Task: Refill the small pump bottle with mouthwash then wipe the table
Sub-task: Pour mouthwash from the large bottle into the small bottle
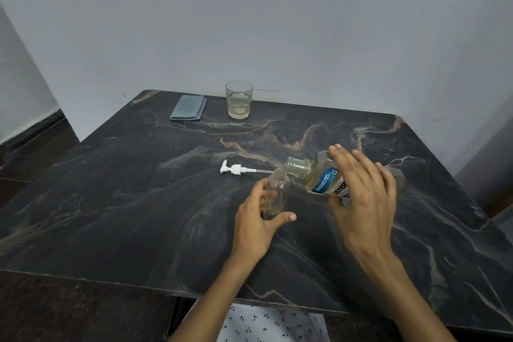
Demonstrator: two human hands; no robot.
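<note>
Hands (361, 197); mouthwash bottle (319, 178) tipped, mouth leftward, seemingly.

1. Only one view is provided, taken from a camera worn on the person's head; no second view is given, so no part of the scene is shared.
2. The scene is looked at forward and down, over the near edge of the dark marble table (138, 203) toward the pale wall (249, 22) behind it.
3. The left hand (258, 219) and right hand (363, 197) are seen close to the lens, in the lower middle of the frame, with both forearms entering from the bottom edge.
4. The far table edge is seen well beyond the hands.
5. Wide-angle bending is shown by the curved table edges.
</note>
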